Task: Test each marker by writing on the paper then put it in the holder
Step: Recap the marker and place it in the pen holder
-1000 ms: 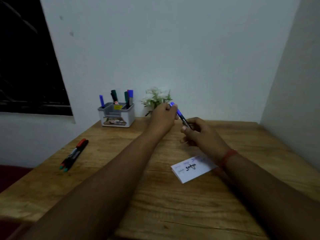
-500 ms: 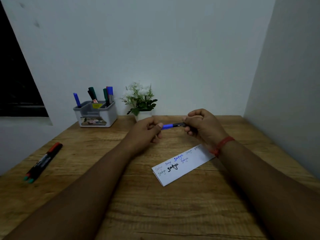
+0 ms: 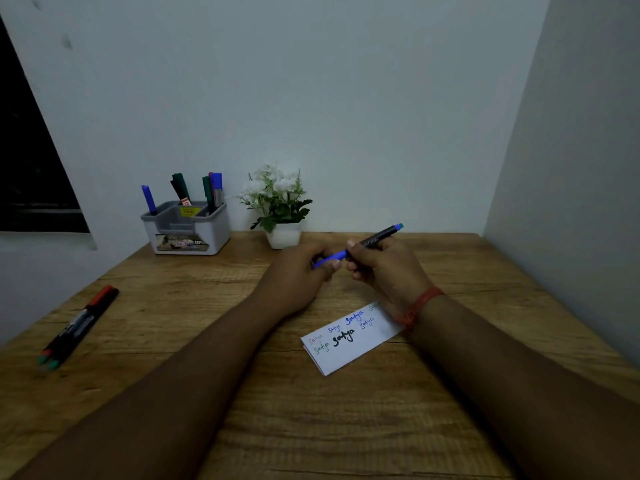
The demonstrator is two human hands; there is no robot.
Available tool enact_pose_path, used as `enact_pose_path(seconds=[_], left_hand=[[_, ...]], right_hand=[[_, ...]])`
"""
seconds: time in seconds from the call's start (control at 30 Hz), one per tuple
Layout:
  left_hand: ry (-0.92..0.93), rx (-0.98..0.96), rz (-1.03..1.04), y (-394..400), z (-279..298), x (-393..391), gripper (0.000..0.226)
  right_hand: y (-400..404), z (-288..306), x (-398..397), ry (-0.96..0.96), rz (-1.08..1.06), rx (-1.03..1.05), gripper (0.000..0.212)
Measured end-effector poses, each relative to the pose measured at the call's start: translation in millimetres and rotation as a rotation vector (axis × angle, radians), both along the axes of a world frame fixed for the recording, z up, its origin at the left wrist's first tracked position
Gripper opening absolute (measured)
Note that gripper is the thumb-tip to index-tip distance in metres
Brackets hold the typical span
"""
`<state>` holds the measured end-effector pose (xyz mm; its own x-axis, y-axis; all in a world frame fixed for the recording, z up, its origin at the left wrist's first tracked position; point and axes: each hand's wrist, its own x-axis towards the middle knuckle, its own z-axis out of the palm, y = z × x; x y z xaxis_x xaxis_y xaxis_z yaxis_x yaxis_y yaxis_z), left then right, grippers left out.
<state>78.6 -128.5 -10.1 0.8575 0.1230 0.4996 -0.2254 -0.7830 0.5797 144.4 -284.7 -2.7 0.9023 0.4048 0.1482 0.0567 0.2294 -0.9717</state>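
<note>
Marker (image 3: 372, 243) is in your two hands above the tabletop (image 3: 346, 427), just beyond the paper (image 3: 349, 344). Its long axis runs from lower left to upper right, blue cap leftward, green-tipped tail toward the far right. Your left hand (image 3: 298, 275) pinches the cap; your right hand (image 3: 384, 268) has its fingers (image 3: 356, 252) curled round the dark barrel.

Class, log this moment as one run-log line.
stage: cap being handled | left hand: grips blue cap end | right hand: grips black-barrelled blue marker | white paper strip: already written on
</note>
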Motion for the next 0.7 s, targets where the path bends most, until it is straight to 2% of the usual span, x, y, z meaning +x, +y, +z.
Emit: enact_pose_path(seconds=[0.1, 0.27, 0.5, 0.63, 0.7], left_hand=[[-0.089, 0.105, 0.069, -9.4, 2.0, 3.1, 0.014], [-0.150, 0.309, 0.146, -21.4, 3.9, 2.1, 0.017], [-0.107, 0.474, 0.186, -35.7, 8.5, 0.6, 0.016], [-0.040, 0.491, 0.204, -34.3, 10.6, -4.8, 0.019], [0.043, 0.459, 0.197, -26.1, 10.5, -8.0, 0.020]], right_hand=[[5.6, 4.0, -0.2, 0.008, -0.104, 0.017, 0.012], [12.2, 4.9, 3.5, 0.132, -0.211, 0.001, 0.022], [14.3, 12.3, 7.5, 0.364, -0.224, 0.033, 0.022], [-9.4, 14.3, 27.6, 0.356, -0.308, 0.004, 0.027], [-31.0, 15.9, 40.8, 0.358, -0.387, 0.059, 0.027]])
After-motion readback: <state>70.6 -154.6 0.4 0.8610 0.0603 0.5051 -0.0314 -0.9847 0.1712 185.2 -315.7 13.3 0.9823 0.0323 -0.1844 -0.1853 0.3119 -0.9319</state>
